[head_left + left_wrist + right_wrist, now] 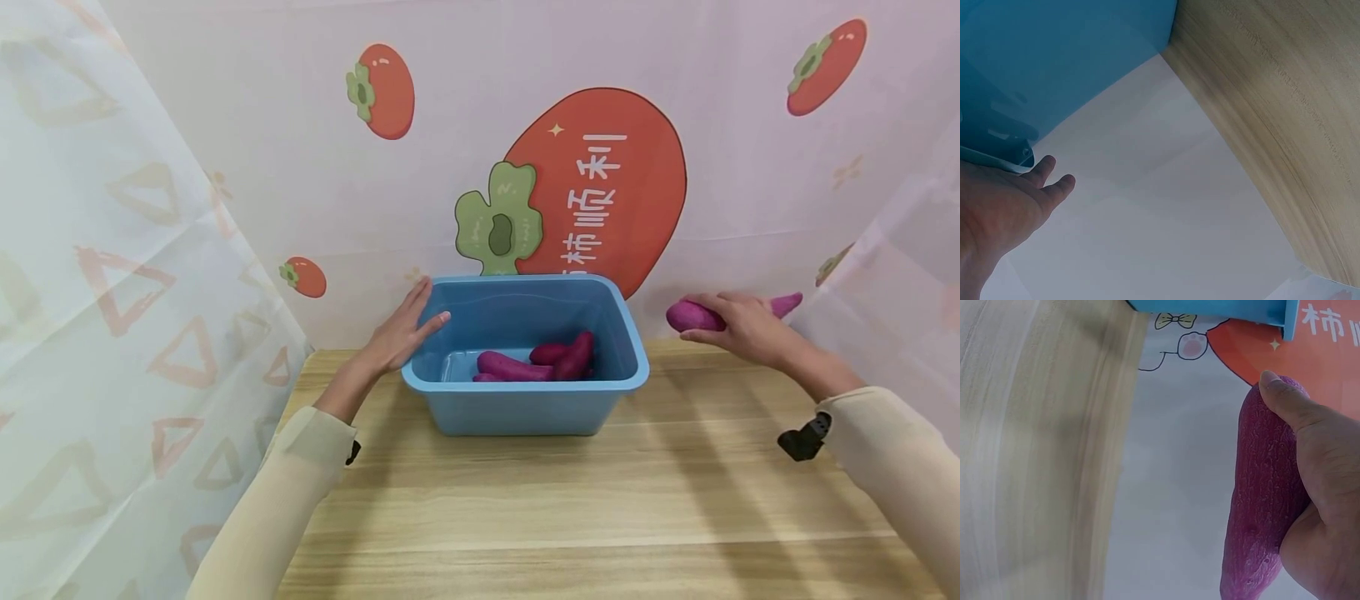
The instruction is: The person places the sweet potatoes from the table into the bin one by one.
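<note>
A light blue plastic tub (517, 410) stands near the back of the wooden table, with several purple sweet potatoes (513, 367) lying on its floor. My left hand (401, 333) rests on the tub's left rim, its fingers straight; in the left wrist view the hand (1004, 203) touches the rim's edge. Off to the right of the tub, my right hand (742, 327) grips a purple sweet potato (692, 316), whose thin end sticks out past the hand to the right. The right wrist view shows thumb and palm round this sweet potato (1266, 469).
Behind the tub hangs a white cloth (247, 108) printed with red persimmons, and a patterned cloth (135, 333) hangs on the left side. The wooden table (570, 517) stretches in front of the tub. A black strap piece (804, 437) sits at the right cuff.
</note>
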Demonstrator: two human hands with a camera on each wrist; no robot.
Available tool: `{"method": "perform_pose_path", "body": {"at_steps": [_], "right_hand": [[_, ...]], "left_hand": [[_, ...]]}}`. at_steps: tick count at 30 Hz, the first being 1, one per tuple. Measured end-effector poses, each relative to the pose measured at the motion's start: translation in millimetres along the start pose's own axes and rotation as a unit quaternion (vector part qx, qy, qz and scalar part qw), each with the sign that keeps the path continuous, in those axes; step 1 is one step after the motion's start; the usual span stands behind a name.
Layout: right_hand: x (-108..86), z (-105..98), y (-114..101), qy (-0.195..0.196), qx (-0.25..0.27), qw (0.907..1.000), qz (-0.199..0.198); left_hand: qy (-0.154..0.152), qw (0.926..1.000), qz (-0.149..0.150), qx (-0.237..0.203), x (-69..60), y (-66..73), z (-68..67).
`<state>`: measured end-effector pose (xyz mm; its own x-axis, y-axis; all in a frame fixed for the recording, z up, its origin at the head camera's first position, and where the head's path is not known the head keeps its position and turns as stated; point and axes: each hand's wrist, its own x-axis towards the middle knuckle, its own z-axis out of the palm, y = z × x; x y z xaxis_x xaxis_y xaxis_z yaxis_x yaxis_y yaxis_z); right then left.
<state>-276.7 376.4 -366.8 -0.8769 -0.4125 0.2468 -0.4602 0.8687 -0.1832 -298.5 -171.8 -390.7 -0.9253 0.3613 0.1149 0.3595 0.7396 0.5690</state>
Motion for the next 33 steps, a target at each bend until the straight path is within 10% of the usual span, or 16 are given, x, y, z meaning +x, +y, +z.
{"method": "perform_pose_path", "body": {"at_steps": [33], "right_hand": [[17.1,-28,-36,0.022,0.002,0.9992,-0.033]], "left_hand": [[-0.004,1.0,-0.007,-0.003,-1.3,2.5,-0.8]]}}
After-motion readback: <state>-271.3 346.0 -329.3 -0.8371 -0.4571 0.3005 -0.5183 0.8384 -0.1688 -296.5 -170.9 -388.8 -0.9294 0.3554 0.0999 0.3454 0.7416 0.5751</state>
